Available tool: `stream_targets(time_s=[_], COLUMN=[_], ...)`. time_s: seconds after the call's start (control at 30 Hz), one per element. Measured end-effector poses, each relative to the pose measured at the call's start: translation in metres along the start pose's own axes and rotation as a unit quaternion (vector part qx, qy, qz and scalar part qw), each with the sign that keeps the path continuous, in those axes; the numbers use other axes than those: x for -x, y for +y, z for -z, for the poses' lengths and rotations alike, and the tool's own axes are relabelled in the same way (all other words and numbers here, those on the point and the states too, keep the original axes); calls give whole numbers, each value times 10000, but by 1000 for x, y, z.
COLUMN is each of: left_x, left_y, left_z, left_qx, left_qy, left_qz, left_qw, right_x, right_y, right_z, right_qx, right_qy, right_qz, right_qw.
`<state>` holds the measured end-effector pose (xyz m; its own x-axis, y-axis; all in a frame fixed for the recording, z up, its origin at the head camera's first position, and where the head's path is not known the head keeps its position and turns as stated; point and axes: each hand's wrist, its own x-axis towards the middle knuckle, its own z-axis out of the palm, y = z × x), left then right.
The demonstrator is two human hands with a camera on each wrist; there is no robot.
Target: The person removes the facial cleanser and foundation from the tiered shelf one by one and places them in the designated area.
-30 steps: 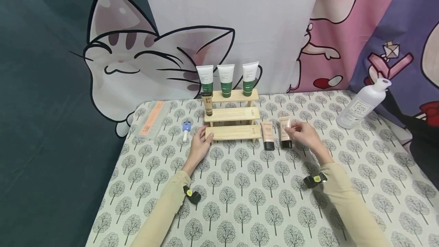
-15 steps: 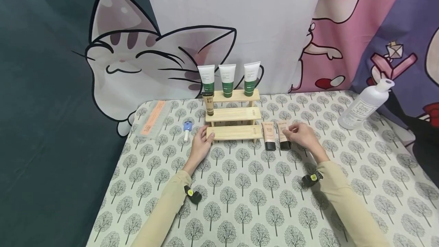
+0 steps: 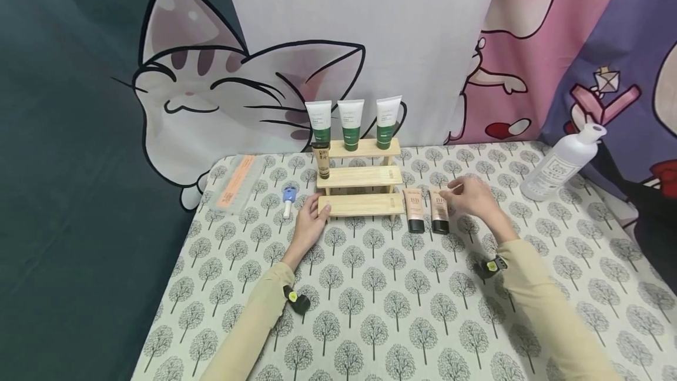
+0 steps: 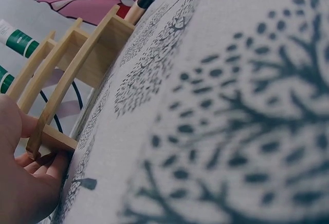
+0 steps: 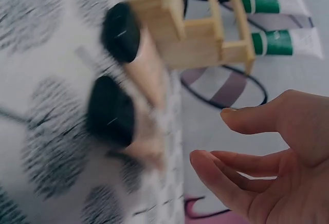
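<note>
Lying flat on the tabletop point(image 3: 370, 263), black cap toward the person, the right-hand beige tube point(image 3: 439, 211) sits beside its twin, the left-hand beige tube point(image 3: 415, 209), just right of the wooden rack point(image 3: 359, 204). It should be light, with a soft, smooth body that dents under a squeeze; the stiff cap or the two long sides look the best places to take hold. The right hand point(image 3: 472, 197) reaches in from the right, its forearm slanting inward, thumb and fingertips bent toward each other with a modest gap and nothing between; whether a fingertip brushes the tube I cannot tell. The left hand point(image 3: 308, 220) grips the left end of the rack's lowest step, thumb above and fingers tucked beneath; the rack looks stiff but light enough to slide if bumped. Above stand a small brown tube point(image 3: 321, 160) on the middle step and three green-and-white tubes point(image 3: 351, 125) on the top one. Farther right is a white bottle point(image 3: 560, 163).
</note>
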<state>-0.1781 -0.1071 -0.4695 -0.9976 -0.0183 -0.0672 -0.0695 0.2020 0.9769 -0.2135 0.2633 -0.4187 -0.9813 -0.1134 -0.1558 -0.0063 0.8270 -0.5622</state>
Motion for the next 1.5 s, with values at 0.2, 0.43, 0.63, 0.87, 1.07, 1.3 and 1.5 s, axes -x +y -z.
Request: stream_targets(time_s=[0.2, 0.43, 0.63, 0.87, 1.07, 1.3, 1.5], left_x=[-17, -23, -22, -21, -23, -23, -23], left_y=[-28, -42, -42, -43, -44, -42, -42], left_z=[-2, -3, -2, -2, -3, -3, -2], left_qx=[32, 153, 201, 185, 227, 270, 269], left_qy=[-8, 43, 80, 88, 100, 75, 20], left_qz=[18, -61, -169, -178, -198, -191, -167], left_qw=[10000, 9999, 9996, 9996, 9995, 9994, 9995], right_x=[-1, 1, -4, -14, -26, -45, -61], right_y=[-35, -82, -113, -145, -168, -183, -192], right_z=[8, 10, 4, -6, -20, -40, -59], right_qx=[-250, -589, -844, -1548, -1879, -2238, -2588], right_qy=[39, 64, 189, 305, 316, 221, 136], right_qz=[318, 720, 1046, 1555, 1800, 1743, 1692], right_qw=[9992, 9956, 9907, 9752, 9650, 9587, 9509])
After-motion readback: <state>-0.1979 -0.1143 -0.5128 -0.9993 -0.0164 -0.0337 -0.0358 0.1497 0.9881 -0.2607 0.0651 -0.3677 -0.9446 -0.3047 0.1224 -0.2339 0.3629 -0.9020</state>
